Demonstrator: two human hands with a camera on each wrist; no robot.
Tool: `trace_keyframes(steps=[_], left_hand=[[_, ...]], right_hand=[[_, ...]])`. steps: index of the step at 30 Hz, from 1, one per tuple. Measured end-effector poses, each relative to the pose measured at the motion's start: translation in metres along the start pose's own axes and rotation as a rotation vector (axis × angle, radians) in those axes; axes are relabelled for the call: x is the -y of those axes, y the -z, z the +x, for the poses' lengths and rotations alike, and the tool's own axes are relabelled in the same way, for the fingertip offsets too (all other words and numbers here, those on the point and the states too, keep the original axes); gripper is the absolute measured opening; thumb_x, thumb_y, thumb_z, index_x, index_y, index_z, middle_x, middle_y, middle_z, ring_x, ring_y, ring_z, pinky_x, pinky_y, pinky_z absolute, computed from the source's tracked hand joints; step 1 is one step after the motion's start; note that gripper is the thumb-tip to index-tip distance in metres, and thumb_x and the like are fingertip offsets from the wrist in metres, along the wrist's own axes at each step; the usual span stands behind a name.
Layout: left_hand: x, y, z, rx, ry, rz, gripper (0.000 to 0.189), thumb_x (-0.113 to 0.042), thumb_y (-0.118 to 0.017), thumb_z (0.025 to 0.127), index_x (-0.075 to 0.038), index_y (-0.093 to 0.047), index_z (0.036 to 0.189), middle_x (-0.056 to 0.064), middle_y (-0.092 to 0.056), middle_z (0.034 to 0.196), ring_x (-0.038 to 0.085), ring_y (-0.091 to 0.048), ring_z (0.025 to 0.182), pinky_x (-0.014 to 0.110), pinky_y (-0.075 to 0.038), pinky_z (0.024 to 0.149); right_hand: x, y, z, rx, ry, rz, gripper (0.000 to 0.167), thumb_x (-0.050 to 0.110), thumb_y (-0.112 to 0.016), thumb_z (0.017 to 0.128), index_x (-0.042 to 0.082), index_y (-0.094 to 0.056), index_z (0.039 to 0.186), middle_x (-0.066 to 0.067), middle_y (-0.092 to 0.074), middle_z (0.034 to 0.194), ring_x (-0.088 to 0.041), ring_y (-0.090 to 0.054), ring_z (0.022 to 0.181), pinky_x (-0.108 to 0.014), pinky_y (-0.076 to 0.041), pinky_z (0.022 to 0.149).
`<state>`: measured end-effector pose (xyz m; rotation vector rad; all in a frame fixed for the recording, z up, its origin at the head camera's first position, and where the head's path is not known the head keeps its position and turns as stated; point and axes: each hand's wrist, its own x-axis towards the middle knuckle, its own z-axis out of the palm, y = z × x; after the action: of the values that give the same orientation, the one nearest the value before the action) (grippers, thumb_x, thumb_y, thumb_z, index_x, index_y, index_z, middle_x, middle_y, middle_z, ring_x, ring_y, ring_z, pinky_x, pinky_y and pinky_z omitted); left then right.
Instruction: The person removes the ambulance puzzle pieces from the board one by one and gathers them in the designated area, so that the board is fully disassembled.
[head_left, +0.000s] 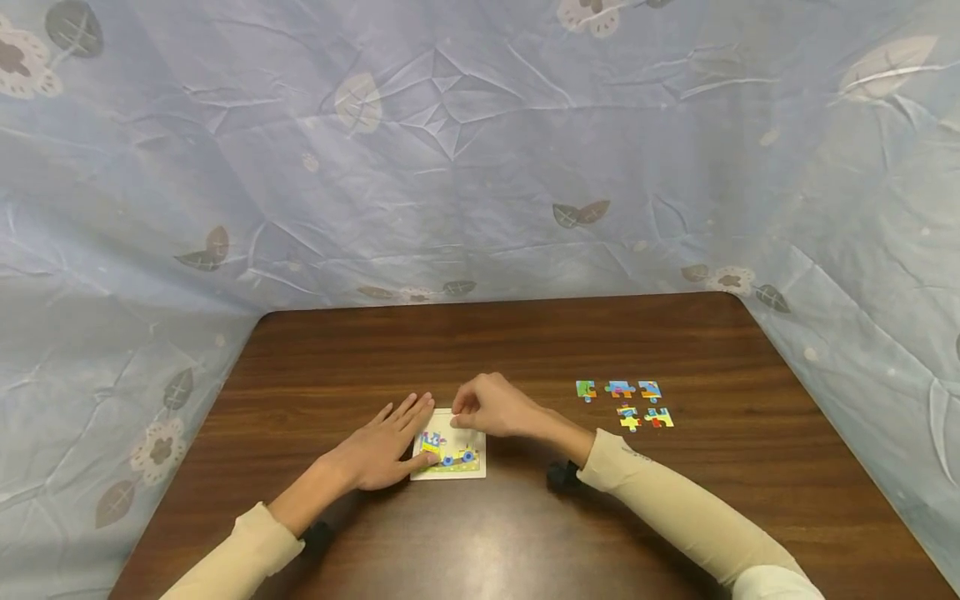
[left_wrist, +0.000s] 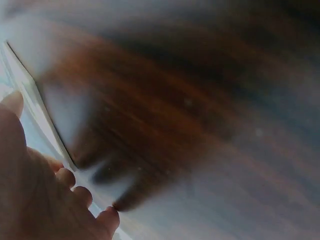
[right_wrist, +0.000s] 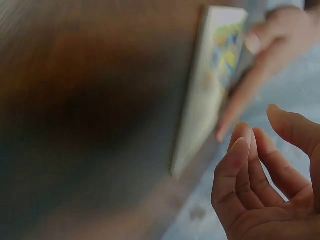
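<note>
Head: puzzle (head_left: 454, 443) partly under left hand (head_left: 380, 451)

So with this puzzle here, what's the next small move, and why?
I'd probably reach the right hand to the five loose pieces and pick one up: it appears empty in the right wrist view, the puzzle board looks bare near its top, and the left hand rests at its left edge.

Puzzle tray (head_left: 459, 476) on table (head_left: 480, 346), loose pieces (head_left: 619, 389) right, cloth (head_left: 480, 183) behind
</note>
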<state>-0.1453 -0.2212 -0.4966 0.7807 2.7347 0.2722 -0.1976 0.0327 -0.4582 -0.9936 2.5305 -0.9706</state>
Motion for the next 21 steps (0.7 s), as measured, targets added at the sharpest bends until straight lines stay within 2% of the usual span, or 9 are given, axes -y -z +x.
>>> trace_keyframes(steps=[4, 8, 14, 21], left_hand=[[0.005, -0.001, -0.001, 0.015, -0.002, -0.022, 0.094, -0.071, -0.04, 0.104, -0.013, -0.008, 0.17, 0.006, -0.004, 0.18, 0.032, -0.006, 0.167, 0.06, -0.012, 0.135], [0.005, -0.001, -0.001, 0.04, 0.009, -0.014, 0.094, -0.073, -0.036, 0.104, -0.013, -0.006, 0.171, 0.005, -0.001, 0.18, 0.031, -0.004, 0.167, 0.058, -0.009, 0.136], [0.001, 0.001, 0.0, 0.073, 0.034, 0.035, 0.094, -0.074, -0.033, 0.104, -0.014, -0.004, 0.171, 0.005, 0.003, 0.18, 0.029, 0.0, 0.168, 0.056, -0.006, 0.136], [-0.003, 0.004, -0.001, 0.103, 0.046, 0.041, 0.094, -0.073, -0.034, 0.105, -0.013, -0.004, 0.17, 0.005, 0.003, 0.18, 0.029, 0.0, 0.168, 0.056, -0.006, 0.136]], right_hand=[[0.001, -0.023, 0.012, 0.058, 0.019, -0.009, 0.015, 0.015, -0.081, 0.091, 0.004, -0.079, 0.101, -0.002, -0.077, 0.088, -0.003, -0.064, 0.076, -0.016, -0.055, 0.071], [0.004, -0.035, 0.018, 0.086, 0.011, -0.041, 0.02, 0.015, -0.083, 0.089, 0.003, -0.078, 0.103, -0.002, -0.076, 0.09, -0.001, -0.063, 0.077, -0.015, -0.054, 0.073], [0.009, -0.04, 0.021, 0.089, -0.02, -0.102, 0.02, 0.014, -0.086, 0.086, 0.004, -0.077, 0.102, -0.001, -0.072, 0.091, -0.003, -0.058, 0.075, -0.014, -0.051, 0.07], [0.013, -0.041, 0.02, 0.11, -0.048, -0.098, 0.02, 0.011, -0.086, 0.086, 0.004, -0.076, 0.102, 0.0, -0.07, 0.089, -0.002, -0.056, 0.07, -0.013, -0.051, 0.066]])
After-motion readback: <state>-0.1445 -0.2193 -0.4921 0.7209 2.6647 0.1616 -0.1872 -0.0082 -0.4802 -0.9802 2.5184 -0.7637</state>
